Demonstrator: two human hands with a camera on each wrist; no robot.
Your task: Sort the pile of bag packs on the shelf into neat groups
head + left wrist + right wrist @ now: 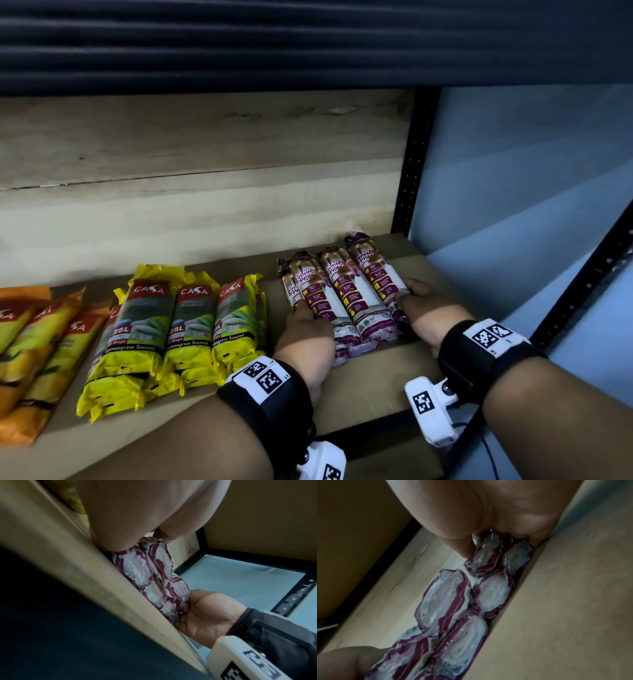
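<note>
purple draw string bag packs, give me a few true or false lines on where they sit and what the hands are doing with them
1. The purple draw string bag packs lie at the right end of the shelf. True.
2. The left hand and right hand flank the purple group, one on each side. True.
3. The yellow Casa packs lie to the right of the purple group. False: they lie to its left, with a gap between.
4. The right hand is lifting a single pack clear of the shelf. False: it rests against the side of the group, which lies on the shelf.
5. The orange packs lie at the far left. True.
</note>
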